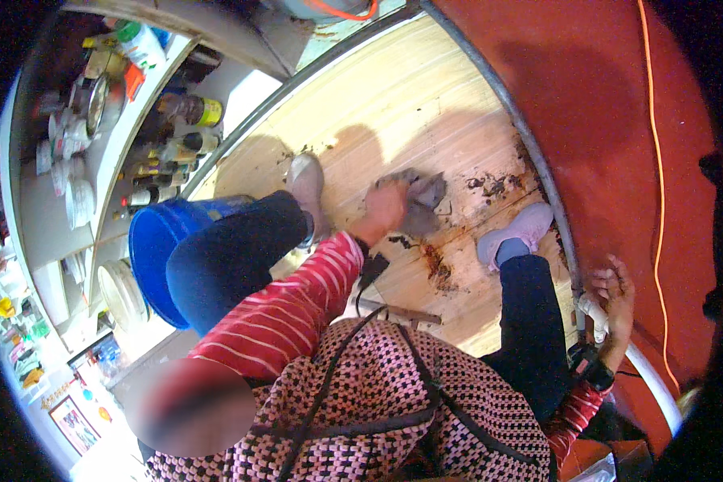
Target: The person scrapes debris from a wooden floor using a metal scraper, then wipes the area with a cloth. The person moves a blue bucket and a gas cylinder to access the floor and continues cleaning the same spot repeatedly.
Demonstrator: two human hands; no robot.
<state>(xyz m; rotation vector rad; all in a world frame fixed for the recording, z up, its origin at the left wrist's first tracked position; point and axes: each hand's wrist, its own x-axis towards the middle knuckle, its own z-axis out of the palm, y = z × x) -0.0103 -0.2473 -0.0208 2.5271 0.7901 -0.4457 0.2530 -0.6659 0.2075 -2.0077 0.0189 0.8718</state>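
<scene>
My left hand (384, 208), blurred, is on a crumpled grey cloth (425, 202) and grips it against the wood-patterned floor (385, 78). Dark crumbs of dirt (497, 184) and a reddish-brown smear (437, 265) lie around the cloth, between my two shoes. Out to the right, my right hand (617, 295) has its fingers loosely apart with nothing seen in them. It is beside a white pipe fitting (593, 316) at the floor's grey edge pipe (533, 138); whether it touches the fitting is unclear. A black band circles my right wrist.
At left, shelves (135, 108) carry bottles and containers. A blue plastic barrel (156, 265) stands against my left leg, with a pale round tub (120, 295) behind. An orange cable (660, 181) crosses the red surface (578, 90) on the right. A dark bar (406, 310) shows before my checked apron.
</scene>
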